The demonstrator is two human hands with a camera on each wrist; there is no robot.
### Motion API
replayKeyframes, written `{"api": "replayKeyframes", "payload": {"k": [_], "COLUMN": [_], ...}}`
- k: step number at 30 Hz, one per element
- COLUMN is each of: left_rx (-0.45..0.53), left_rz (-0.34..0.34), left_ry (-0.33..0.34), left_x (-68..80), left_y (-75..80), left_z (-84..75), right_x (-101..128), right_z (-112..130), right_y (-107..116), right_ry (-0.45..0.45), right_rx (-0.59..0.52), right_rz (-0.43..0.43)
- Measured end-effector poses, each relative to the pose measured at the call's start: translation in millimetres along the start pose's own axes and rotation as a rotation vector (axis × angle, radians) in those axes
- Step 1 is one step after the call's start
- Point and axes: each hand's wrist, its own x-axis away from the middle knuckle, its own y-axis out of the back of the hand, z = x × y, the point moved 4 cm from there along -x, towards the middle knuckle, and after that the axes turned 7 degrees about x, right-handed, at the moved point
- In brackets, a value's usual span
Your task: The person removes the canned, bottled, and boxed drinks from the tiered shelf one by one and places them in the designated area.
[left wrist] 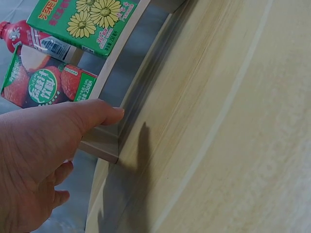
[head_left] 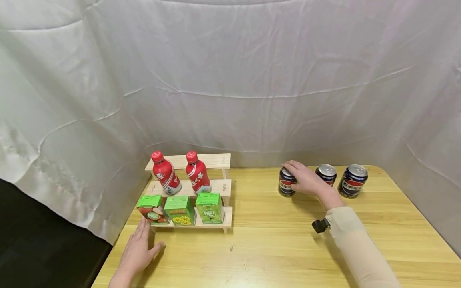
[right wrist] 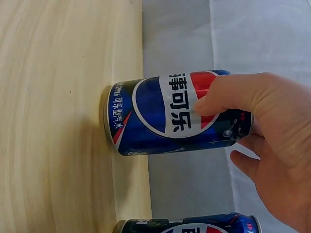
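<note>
Nearest, left hand (head_left: 138,253) flat on the table (head_left: 273,248), fingers straight and lightly spread, tips at the rack's (head_left: 227,218) front corner beside the strawberry carton (head_left: 153,209); holding nothing, likely just resting or steadying there. Further in, three cartons in a row along the lowest step, labels outward, two red bottles (head_left: 165,173) upright on the middle step, top step bare: stepped so back rows show over front ones. Beyond to the right, right hand (head_left: 306,180) over the leftmost can (head_left: 286,182), thumb and fingers curled round its upper wall near the rim, a grip suited to lifting it straight up. Can upright on the table by the far edge, two more cans (head_left: 353,181) lined up to its right, well apart from the rack.
</note>
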Motion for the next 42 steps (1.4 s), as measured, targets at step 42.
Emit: {"api": "replayKeyframes", "payload": {"k": [42], "left_rx": [-0.009], "left_rz": [0.016], "left_ry": [0.015], "left_x": [0.4], "left_y": [2.5], "left_z": [-1.8], "right_x": [-3], "right_z": [79], "right_y": [82], "right_ry": [0.275], "right_rx": [0.106], "right_rz": [-0.455]}}
